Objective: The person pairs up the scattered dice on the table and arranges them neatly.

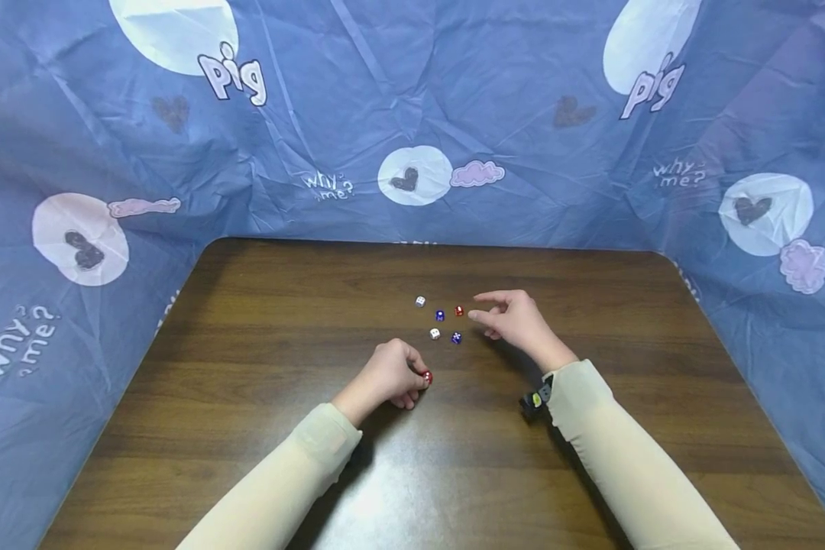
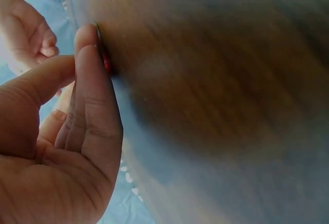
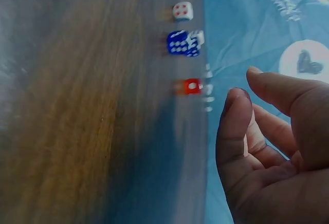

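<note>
Between thumb and fingers my left hand (image 1: 393, 370) pinches a red die (image 1: 428, 377), low over the near middle of the table; in the left wrist view the fingers mostly hide that die (image 2: 107, 63). My right hand (image 1: 513, 317) hovers just right of another red die (image 1: 459, 311), thumb and forefinger apart with nothing between them. To the left of this die lie a blue die (image 1: 440, 315) and a white die (image 1: 421, 302). A second blue die (image 1: 457, 338) and a second white die (image 1: 435, 334) sit slightly nearer. The right wrist view shows red pips on one white die (image 3: 183, 11).
The dark wooden table (image 1: 247, 367) has rounded far corners. A blue printed cloth (image 1: 357, 130) hangs behind it and along both sides. A small black device (image 1: 538, 399) is strapped to the right wrist.
</note>
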A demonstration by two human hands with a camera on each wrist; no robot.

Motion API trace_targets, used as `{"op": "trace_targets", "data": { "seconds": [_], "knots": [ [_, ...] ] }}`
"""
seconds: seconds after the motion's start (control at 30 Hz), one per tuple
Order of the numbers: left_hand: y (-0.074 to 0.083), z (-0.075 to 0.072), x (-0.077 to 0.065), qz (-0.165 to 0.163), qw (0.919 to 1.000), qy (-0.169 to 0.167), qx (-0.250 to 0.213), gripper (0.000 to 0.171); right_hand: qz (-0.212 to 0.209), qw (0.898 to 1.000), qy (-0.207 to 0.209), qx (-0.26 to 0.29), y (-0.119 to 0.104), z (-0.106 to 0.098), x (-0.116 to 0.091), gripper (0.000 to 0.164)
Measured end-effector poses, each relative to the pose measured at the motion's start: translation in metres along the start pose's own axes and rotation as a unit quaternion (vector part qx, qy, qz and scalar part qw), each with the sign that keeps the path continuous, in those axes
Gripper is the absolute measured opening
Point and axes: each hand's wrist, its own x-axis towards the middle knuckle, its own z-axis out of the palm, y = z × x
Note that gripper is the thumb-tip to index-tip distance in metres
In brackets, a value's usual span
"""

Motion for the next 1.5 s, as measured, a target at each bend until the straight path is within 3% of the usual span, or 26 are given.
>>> {"op": "trace_targets", "data": {
  "seconds": [0.27, 0.5, 0.7, 1.2, 1.5],
  "knots": [
    [-0.002, 0.0, -0.001, -0.002, 1.0, -0.001, -0.006, 0.006, 0.042, 0.998, -0.051, -0.024, 0.005, 0.008, 0.027, 0.046],
    [-0.002, 0.0, 0.001, 0.004, 1.0, 0.001, 0.008, 0.006, 0.072, 0.996, -0.058, -0.018, 0.008, 0.01, 0.04, 0.042],
    [0.0, 0.001, 0.0, 0.004, 0.9999, 0.002, 0.01, 0.007, 0.09, 0.994, -0.055, -0.003, 0.008, 0.011, 0.043, 0.033],
    [0.001, 0.002, -0.001, -0.003, 1.0, 0.005, 0.001, 0.005, 0.092, 0.993, -0.046, -0.063, 0.006, 0.013, 0.045, 0.026],
    [0.001, 0.001, -0.001, -0.002, 1.0, 0.006, 0.005, 0.005, 0.098, 0.993, -0.036, -0.055, 0.006, 0.016, 0.044, 0.021]
  ]
}}
